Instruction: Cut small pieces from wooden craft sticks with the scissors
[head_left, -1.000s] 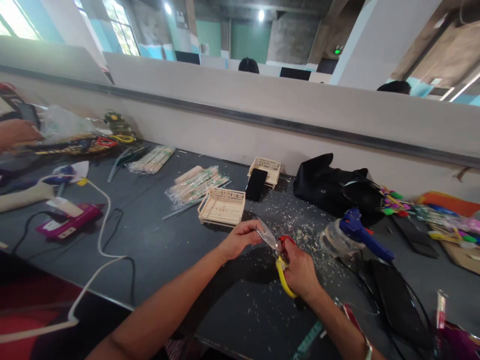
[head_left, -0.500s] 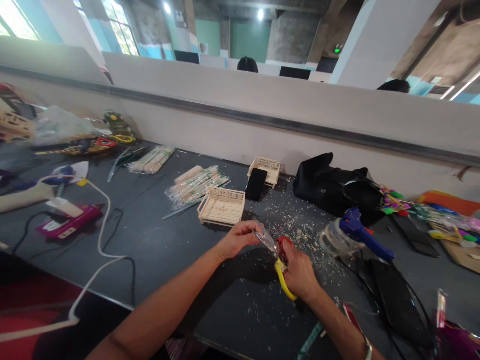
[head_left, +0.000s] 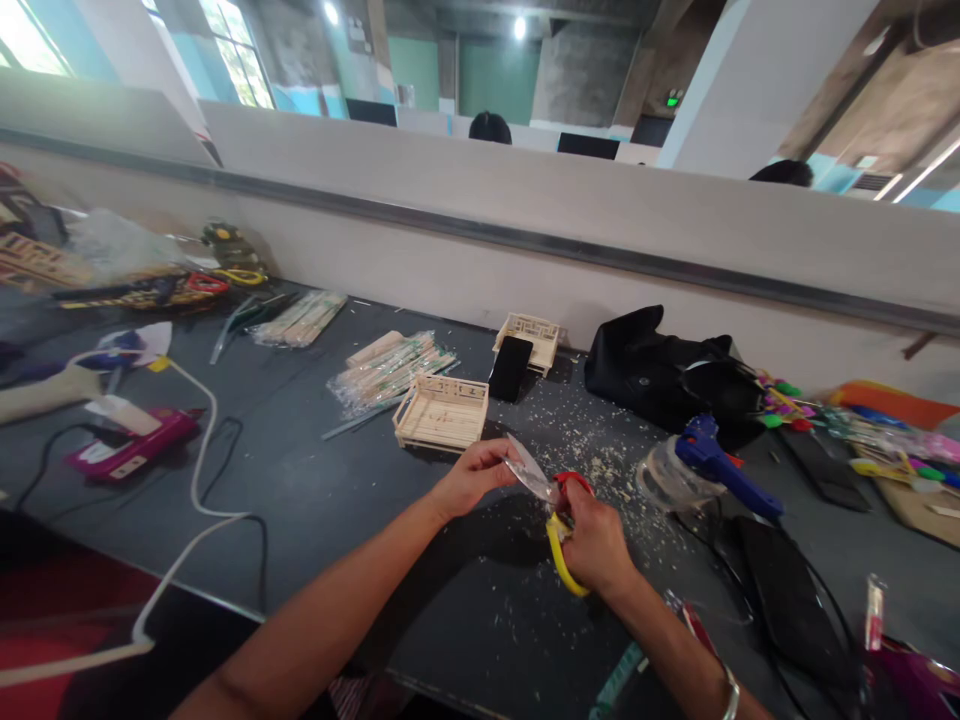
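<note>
My right hand (head_left: 596,540) grips a pair of scissors (head_left: 559,555) by its yellow and red handles, with the blades pointing up and left. Close by, my left hand (head_left: 480,478) is closed in a pinch right at the blades; what lies between its fingertips is too small to make out. Just beyond the left hand stands a small wooden model bench (head_left: 442,410) built of sticks. A second stick model (head_left: 541,340) sits farther back, with a black phone (head_left: 511,368) leaning against it. Pale wood chips (head_left: 600,450) are scattered around the scissors.
Packs of wooden sticks (head_left: 394,370) lie behind the bench. A blue glue gun (head_left: 724,465) rests on a clear tub (head_left: 667,480) at right, before a black bag (head_left: 667,370). A magenta power strip (head_left: 135,445) and white cable (head_left: 206,430) lie left. A low partition (head_left: 450,240) borders the table.
Both hands stay nearly in place. The scissors have turned slightly, and their blades show wider apart from the yellow handle. The whole view has shifted a little.
</note>
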